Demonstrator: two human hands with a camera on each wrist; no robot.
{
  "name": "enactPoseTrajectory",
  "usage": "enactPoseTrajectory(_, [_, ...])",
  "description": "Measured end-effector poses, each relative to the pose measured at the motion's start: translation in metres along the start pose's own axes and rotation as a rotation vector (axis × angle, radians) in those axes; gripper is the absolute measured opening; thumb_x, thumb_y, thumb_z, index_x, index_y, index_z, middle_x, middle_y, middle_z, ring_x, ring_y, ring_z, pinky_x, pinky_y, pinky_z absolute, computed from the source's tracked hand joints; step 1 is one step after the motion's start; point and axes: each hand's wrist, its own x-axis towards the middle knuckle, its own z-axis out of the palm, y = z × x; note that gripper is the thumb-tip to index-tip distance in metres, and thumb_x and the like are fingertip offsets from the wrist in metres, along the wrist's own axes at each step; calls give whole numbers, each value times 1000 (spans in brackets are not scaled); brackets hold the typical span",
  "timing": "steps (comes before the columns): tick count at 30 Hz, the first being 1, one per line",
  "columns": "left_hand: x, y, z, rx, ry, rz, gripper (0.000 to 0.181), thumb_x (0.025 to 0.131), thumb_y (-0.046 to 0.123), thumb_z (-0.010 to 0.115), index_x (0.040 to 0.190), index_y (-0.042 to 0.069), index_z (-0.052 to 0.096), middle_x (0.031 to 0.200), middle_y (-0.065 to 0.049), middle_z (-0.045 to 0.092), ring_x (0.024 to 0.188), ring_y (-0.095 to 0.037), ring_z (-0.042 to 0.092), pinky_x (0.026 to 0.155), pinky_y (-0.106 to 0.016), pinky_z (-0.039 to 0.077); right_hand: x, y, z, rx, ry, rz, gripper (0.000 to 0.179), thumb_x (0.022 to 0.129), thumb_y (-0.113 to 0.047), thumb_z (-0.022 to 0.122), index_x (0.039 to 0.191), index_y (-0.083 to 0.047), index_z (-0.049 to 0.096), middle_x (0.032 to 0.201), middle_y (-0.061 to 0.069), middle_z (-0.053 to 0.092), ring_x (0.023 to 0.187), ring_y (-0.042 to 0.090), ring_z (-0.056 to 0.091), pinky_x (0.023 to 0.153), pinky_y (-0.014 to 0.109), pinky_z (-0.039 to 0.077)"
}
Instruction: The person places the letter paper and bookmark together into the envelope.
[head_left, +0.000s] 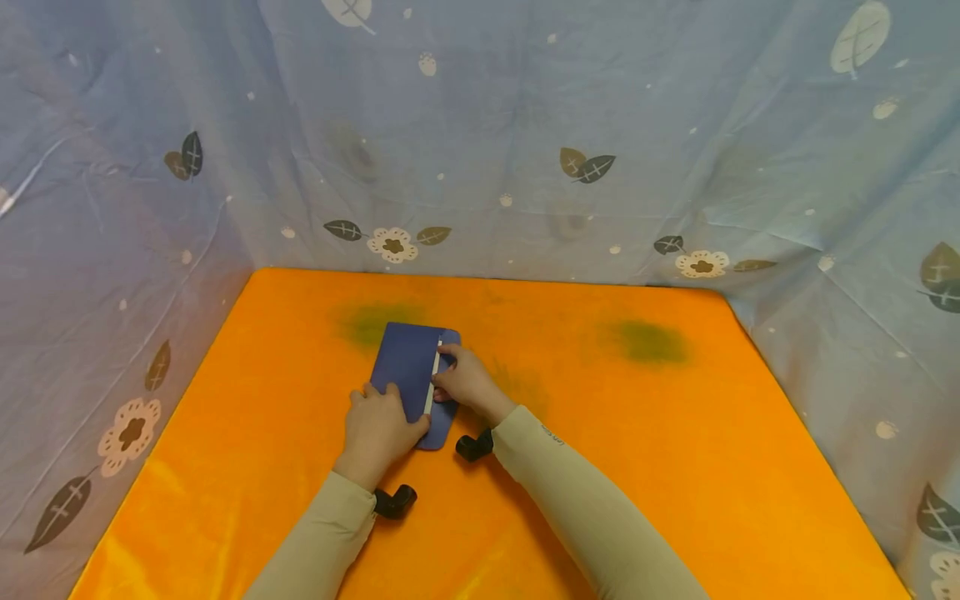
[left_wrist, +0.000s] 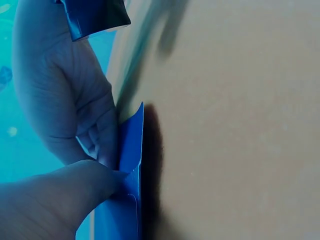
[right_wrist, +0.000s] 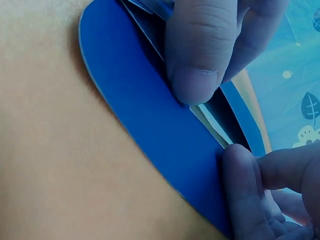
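A blue envelope [head_left: 407,357] lies tilted on the orange cloth, its flap [head_left: 442,425] folded out to the right. White paper [head_left: 429,404] shows as a narrow strip along the envelope's mouth. My left hand [head_left: 377,429] holds the lower left of the envelope, fingers spread over its body and thumb at the mouth's near end. At the upper part of the mouth, my right hand [head_left: 471,385] pinches the paper between thumb and fingers. In the right wrist view the right thumb [right_wrist: 197,75] covers part of the layered paper edge, and the rest sits inside the envelope.
An orange cloth [head_left: 600,467] covers the table, with dark greenish smudges near its back. Patterned grey-blue curtains [head_left: 480,150] enclose the back and both sides. A black wrist-worn device [head_left: 395,502] juts out by the left cuff, and another [head_left: 475,447] by the right.
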Motion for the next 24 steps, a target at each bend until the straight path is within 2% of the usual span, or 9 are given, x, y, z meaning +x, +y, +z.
enactPoseTrajectory(15, [0,-1,0,34,-48,-22,92,82,62,63,137,-10,46,130,-42,42,112,-56,43,77,-55,51,9,10,4,25,6,14,64,87,2,64,146,-8,41,73,16,65,55,22,66,61,34,57])
enactPoseTrajectory(20, [-1,0,3,29,-30,-10,91,81,62,64,135,-10,49,125,-40,45,107,-54,46,74,-53,52,7,12,4,41,17,17,63,87,4,64,145,-7,41,72,16,66,54,21,66,61,34,57])
enactPoseTrajectory(24, [-2,-1,4,22,-23,-16,90,82,61,63,136,-10,48,126,-41,45,107,-54,46,73,-52,53,5,14,8,-10,64,-13,59,89,0,64,143,-5,42,72,13,66,55,21,66,60,32,57])
